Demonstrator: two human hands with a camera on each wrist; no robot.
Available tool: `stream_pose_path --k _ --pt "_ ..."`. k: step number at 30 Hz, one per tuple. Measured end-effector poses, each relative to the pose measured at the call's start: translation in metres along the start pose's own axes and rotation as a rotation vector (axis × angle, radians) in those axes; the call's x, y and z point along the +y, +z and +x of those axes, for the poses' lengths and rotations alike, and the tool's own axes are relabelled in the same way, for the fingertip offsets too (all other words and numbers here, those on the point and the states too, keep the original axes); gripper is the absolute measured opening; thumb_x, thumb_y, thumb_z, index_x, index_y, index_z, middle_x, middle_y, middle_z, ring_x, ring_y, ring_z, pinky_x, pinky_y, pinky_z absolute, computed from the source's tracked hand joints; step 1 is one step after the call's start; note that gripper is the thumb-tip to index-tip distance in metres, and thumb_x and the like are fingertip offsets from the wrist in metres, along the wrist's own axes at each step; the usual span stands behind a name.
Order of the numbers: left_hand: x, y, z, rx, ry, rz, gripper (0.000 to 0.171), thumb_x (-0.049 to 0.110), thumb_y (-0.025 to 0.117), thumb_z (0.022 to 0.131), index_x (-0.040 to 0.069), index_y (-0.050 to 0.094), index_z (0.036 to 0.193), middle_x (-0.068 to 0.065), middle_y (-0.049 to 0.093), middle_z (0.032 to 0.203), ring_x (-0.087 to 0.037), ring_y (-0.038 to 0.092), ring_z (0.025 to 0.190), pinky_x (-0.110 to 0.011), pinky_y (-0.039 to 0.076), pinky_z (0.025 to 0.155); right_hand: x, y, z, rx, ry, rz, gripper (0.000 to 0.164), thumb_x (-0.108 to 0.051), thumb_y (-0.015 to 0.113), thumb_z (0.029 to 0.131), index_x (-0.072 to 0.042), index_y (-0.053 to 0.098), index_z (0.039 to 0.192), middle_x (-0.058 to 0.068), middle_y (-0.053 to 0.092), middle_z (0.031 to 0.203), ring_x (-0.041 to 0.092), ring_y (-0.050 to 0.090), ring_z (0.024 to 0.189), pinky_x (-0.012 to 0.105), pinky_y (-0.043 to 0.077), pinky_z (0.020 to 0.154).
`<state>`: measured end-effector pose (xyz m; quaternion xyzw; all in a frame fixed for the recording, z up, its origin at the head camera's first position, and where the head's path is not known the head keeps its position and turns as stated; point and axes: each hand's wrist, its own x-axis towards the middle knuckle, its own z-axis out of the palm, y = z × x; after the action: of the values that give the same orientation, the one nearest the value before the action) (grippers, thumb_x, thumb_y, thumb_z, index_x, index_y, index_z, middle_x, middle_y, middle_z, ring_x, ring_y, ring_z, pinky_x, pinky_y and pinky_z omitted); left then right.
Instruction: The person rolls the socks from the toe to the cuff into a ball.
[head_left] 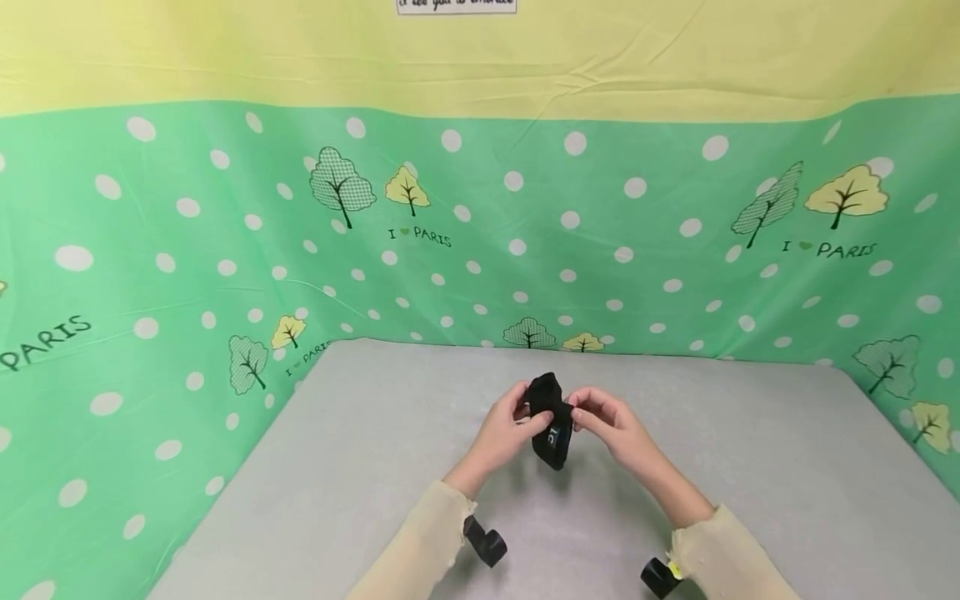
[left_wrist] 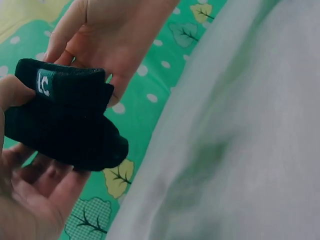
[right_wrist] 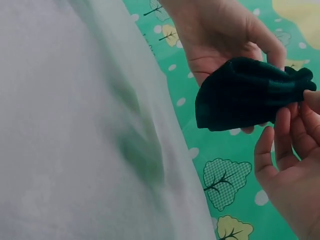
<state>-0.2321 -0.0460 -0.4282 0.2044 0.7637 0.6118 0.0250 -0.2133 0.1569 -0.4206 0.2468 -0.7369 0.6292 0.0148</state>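
Note:
A black folded cloth item (head_left: pixel 553 454), sock-like with white letters on its band, is held up above the grey table (head_left: pixel 375 467). My left hand (head_left: pixel 504 429) grips its left side, thumb on the front near the letters and fingers behind. At its right edge, my right hand (head_left: pixel 613 427) pinches the fabric between thumb and fingertips. The left wrist view shows the cloth (left_wrist: pixel 75 125) with its lettered band at the top and a rounded end below. From the right wrist, the cloth (right_wrist: pixel 235 102) flares wide at one end and is gathered at the pinched end.
A green and yellow curtain (head_left: pixel 510 275) with white dots and printed trees hangs behind and beside the table. Small black devices are on the left sleeve (head_left: pixel 408 546) and right sleeve (head_left: pixel 731 554), close over the tabletop.

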Motion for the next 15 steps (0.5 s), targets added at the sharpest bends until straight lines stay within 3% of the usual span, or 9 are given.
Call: stream_pose_path --k 6,11,15 --pt "0.006 0.004 -0.002 0.094 -0.013 -0.014 0.034 0.012 0.072 0.088 0.002 0.049 0.111 -0.018 0.067 0.108 -0.022 0.068 0.098 -0.029 0.057 0.085 -0.005 0.004 -0.003 0.02 -0.055 -0.018 0.012 -0.001 0.056 0.098 0.009 0.055 0.102 -0.011 0.061 0.097 0.001 0.06 0.088 0.018 0.052 0.079" --pt "0.014 0.009 -0.003 0.151 0.033 0.077 0.031 0.011 0.072 0.085 0.001 0.043 0.089 -0.011 0.06 0.099 -0.019 0.066 0.095 -0.025 0.058 0.077 -0.007 0.007 -0.003 0.047 -0.113 -0.052 0.007 0.0 0.059 0.097 0.006 0.057 0.099 -0.008 0.06 0.095 0.003 0.058 0.085 0.019 0.051 0.076" --pt "0.018 0.012 -0.006 0.157 0.064 0.135 0.027 0.009 0.069 0.087 0.002 0.043 0.088 -0.012 0.06 0.099 -0.02 0.066 0.096 -0.025 0.058 0.077 -0.006 0.008 -0.003 0.054 -0.132 -0.055 0.006 0.001 0.057 0.097 0.007 0.058 0.097 -0.004 0.06 0.094 0.004 0.057 0.086 0.019 0.05 0.076"
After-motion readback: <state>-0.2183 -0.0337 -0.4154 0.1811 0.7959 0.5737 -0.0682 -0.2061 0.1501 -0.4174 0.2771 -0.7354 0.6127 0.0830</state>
